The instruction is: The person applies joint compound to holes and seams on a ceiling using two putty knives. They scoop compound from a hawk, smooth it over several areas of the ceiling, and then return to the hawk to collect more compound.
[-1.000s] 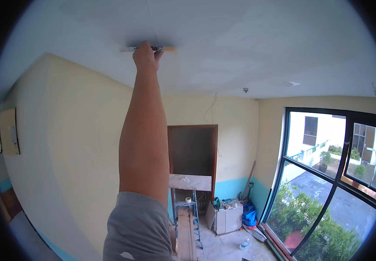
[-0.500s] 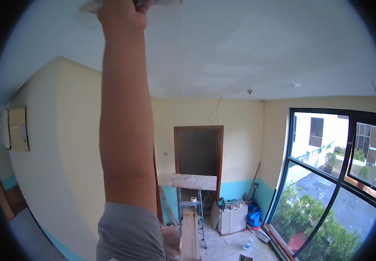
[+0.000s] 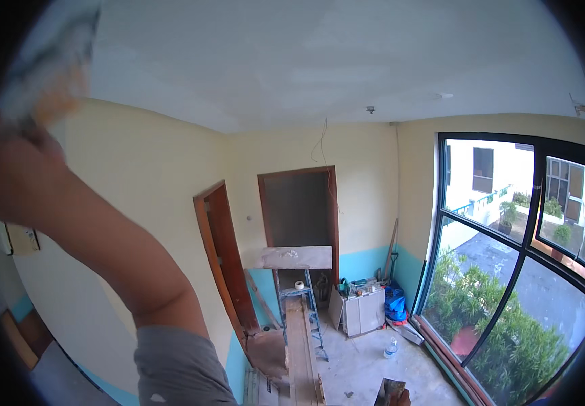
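My left hand (image 3: 25, 162), blurred, is raised at the far left, closed round a wide-bladed scraper (image 3: 45, 64) with a pale orange part, close beneath the white ceiling (image 3: 292, 54). Motion blur hides whether the blade touches the ceiling. My left forearm and grey sleeve rise from the lower edge. My right hand (image 3: 401, 399) shows only partly at the bottom, fingers closed on a dark, flat metal plate (image 3: 387, 392).
Below are a long plank (image 3: 299, 345), a blue stepladder (image 3: 314, 325) with a board (image 3: 292, 257), a boxy stand (image 3: 363, 314) with tools, a blue bag (image 3: 394, 304) and a bottle (image 3: 391, 348). Doorways (image 3: 296, 203) and a large window (image 3: 502, 271) surround them.
My left hand with the scraper has swept from the centre of the ceiling to the far left. The view has shifted, showing more floor, and my right hand has appeared at the bottom.
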Action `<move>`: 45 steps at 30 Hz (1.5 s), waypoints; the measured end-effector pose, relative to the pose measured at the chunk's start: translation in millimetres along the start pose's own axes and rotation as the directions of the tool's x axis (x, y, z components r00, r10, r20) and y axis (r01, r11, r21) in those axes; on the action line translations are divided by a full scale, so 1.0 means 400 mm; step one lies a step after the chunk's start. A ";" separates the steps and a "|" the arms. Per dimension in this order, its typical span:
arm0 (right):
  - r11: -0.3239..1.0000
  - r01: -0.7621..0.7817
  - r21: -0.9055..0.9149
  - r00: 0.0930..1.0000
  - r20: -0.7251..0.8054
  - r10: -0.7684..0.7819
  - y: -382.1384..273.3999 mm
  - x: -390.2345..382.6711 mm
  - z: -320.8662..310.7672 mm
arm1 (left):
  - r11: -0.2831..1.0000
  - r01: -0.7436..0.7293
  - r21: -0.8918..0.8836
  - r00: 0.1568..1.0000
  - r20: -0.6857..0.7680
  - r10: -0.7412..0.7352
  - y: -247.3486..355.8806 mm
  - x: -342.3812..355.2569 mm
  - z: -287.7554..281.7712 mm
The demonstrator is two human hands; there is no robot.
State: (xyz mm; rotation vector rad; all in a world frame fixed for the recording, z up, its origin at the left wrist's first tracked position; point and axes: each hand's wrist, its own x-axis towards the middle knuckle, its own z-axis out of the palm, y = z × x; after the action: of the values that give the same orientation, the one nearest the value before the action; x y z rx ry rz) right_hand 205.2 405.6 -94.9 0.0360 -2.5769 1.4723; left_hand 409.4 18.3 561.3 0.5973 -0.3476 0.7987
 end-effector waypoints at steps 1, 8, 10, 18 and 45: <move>0.999 0.047 -0.004 0.999 -0.020 -0.047 -0.045 -0.015 -0.019 | 0.996 0.077 -0.041 0.995 0.067 -0.074 -0.038 -0.105 -0.006; 0.992 -0.125 -0.008 0.989 -0.086 0.124 0.199 -0.010 0.021 | 0.088 0.993 0.084 -0.067 0.982 -0.175 0.039 -0.829 -0.382; 0.993 -0.115 -0.038 0.991 -0.072 0.112 0.145 0.016 0.013 | 0.380 0.891 0.249 -0.310 0.945 0.107 -0.051 -1.122 -0.535; 0.985 -0.136 -0.108 0.990 -0.060 0.130 0.063 0.074 0.018 | 0.985 0.050 0.163 -0.975 0.220 0.013 -0.513 -1.552 -1.281; 0.981 -0.168 -0.094 0.986 -0.031 0.166 0.040 0.132 0.062 | 0.966 0.126 -0.226 -0.988 -0.116 0.101 -0.542 -1.583 -1.253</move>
State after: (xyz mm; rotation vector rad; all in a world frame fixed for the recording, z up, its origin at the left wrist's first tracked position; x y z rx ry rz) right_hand 148.3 395.8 -112.4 -0.2137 -2.6860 1.3889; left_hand 192.6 -147.0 -229.3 -0.8045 2.4717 0.5765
